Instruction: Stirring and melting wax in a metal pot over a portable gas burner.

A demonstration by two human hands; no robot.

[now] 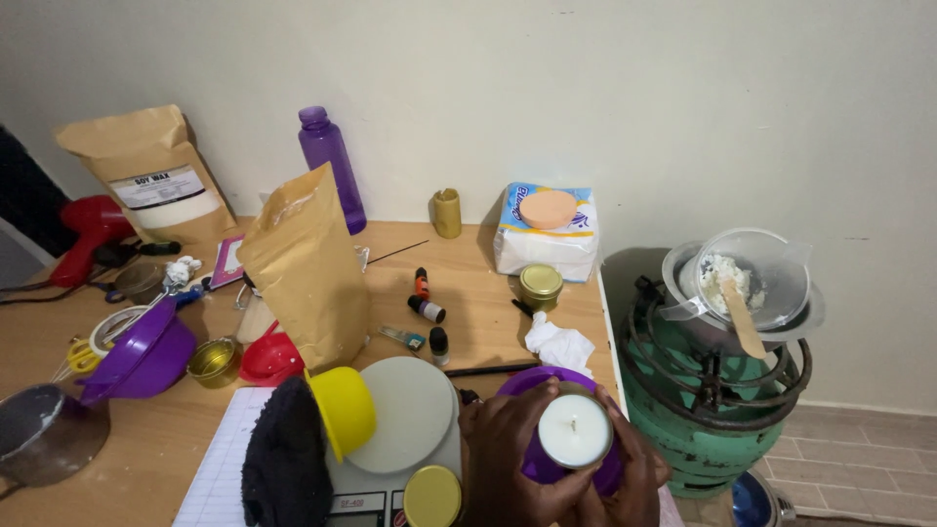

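Both my hands cup a small round tin candle (574, 429) filled with white wax, a short wick at its centre. My left hand (503, 444) wraps its left side and my right hand (634, 468) wraps its right side. The candle hovers over a purple bowl (547, 381) at the table's front right corner. Just to the left sit a round kitchen scale (405, 415), a gold lid (431, 496) and a yellow cup (344, 410) on its side.
Brown paper bags (307, 268), a purple bottle (332, 166), small dropper bottles (426, 308), a gold tin (540, 285), crumpled tissue (558, 344) and a wipes pack (547, 232) crowd the wooden table (478, 263). A green gas cylinder (703, 410) on the right bears a pitcher of wax (747, 283).
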